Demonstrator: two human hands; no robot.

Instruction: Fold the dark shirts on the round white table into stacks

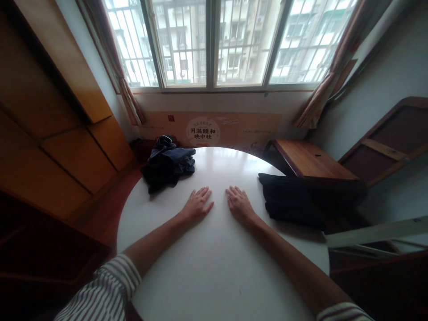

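Both palms rest face down on a round white table [220, 263]. My left hand [198, 204] lies flat with its fingers stretched out, holding nothing. Beyond it and to its left is a crumpled pile of dark clothes [170, 162], black and dark blue, at the table's far left edge. My right hand [238, 203] also lies flat and holds nothing, its thumb mostly out of sight. To its right is a dark, folded-looking garment [290, 198] near the table's right edge. Neither hand touches the clothes.
A brown wooden desk or low table [316, 159] stands beyond the table at the right. Wooden cabinets [72, 147] line the left side. A printed cardboard panel [247, 127] stands under the barred window [240, 49], with curtains [129, 100] beside it.
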